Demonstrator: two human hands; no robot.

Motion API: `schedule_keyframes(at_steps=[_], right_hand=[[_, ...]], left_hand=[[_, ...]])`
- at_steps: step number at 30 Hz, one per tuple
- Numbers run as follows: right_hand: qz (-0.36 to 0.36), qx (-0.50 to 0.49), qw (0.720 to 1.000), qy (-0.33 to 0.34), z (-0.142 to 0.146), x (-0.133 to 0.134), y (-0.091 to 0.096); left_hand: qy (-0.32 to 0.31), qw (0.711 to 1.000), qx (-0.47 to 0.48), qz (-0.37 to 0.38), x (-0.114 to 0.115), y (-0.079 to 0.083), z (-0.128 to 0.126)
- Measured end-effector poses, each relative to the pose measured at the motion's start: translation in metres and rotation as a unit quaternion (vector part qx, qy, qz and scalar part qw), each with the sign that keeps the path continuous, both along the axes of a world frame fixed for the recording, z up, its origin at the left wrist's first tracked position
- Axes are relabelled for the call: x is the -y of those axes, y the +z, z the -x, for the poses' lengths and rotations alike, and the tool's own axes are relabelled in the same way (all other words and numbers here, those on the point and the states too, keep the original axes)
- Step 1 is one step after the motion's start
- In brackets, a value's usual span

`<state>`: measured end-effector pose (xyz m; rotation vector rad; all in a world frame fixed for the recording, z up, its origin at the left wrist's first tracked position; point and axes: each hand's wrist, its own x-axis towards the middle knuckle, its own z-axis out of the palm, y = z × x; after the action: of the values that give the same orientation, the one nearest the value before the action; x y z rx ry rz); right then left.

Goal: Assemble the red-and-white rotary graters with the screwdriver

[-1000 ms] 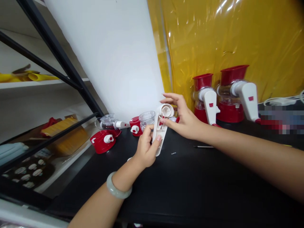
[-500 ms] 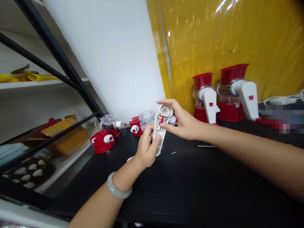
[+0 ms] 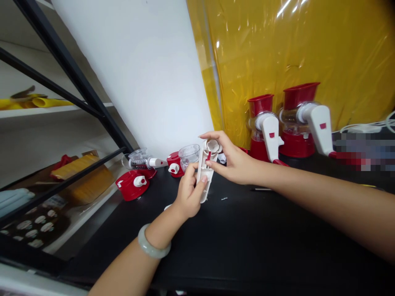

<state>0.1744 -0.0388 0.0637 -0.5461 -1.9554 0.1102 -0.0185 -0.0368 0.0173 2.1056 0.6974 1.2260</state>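
Above the black table I hold a white plastic crank handle (image 3: 209, 174), its hollow inner side turned towards me. My left hand (image 3: 190, 193) is closed around its lower part, thumb pressed on the inside. At the upper end, my right hand (image 3: 232, 160) grips it, the fingers behind the round socket and the thumb by a small red insert (image 3: 208, 156). The right fingertips are partly hidden behind the handle. Below it, a small metallic piece (image 3: 224, 199) lies on the table.
Two red-and-white rotary graters (image 3: 264, 127) stand at the back right. At the back left are a red base (image 3: 132, 187), a clear grater drum (image 3: 138, 162) and another red base (image 3: 175, 164). A shelf with a black frame (image 3: 92, 107) borders the left; a thin rod (image 3: 261, 189) lies right.
The view has shifted slightly. Both hands keep their hold on the white crank handle, and the right thumb stays beside the red insert.
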Motion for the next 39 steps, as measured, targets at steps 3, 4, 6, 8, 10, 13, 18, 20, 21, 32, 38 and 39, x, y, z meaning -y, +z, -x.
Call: schedule_keyframes(at_steps=[3,4,6,8,10,13,18,20,21,32,38,39], right_hand=[[0.007,-0.009,1.000,0.003,-0.001,0.000,0.000],[0.009,-0.012,1.000,0.003,-0.001,0.000,0.001],[0.016,-0.015,1.000,0.004,-0.001,0.000,0.001],[0.026,-0.014,1.000,0.004,-0.002,0.000,0.002],[0.035,-0.013,0.999,0.002,-0.002,0.000,0.002],[0.039,-0.013,0.999,0.008,-0.002,0.000,0.001],[0.045,-0.015,0.999,0.025,-0.002,-0.002,0.000],[0.048,-0.015,0.998,0.025,-0.001,-0.002,0.000],[0.049,-0.013,0.998,0.025,-0.001,-0.002,0.000],[0.092,-0.019,0.994,0.063,0.001,0.000,0.000],[0.103,-0.069,0.992,0.000,0.002,-0.009,-0.007],[0.110,-0.042,0.993,-0.017,0.002,-0.010,-0.010]], left_hand=[[-0.006,1.000,0.005,0.014,0.000,0.001,0.000],[-0.008,1.000,0.007,0.021,0.000,0.001,-0.001],[-0.013,0.999,0.010,0.035,0.001,0.001,-0.001],[-0.019,0.999,0.014,0.042,0.001,0.002,-0.002],[-0.027,0.999,0.017,0.042,0.000,0.002,-0.002],[-0.042,0.997,0.022,0.056,0.001,0.002,-0.003],[-0.069,0.989,0.037,0.122,0.005,0.004,-0.005],[-0.075,0.986,0.045,0.143,0.006,0.006,-0.006],[-0.077,0.984,0.048,0.154,0.006,0.007,-0.006],[-0.061,0.975,0.090,0.196,0.009,0.014,-0.013],[0.015,0.976,0.204,0.075,0.007,0.021,-0.011],[0.019,0.974,0.218,0.057,0.007,0.022,-0.011]])
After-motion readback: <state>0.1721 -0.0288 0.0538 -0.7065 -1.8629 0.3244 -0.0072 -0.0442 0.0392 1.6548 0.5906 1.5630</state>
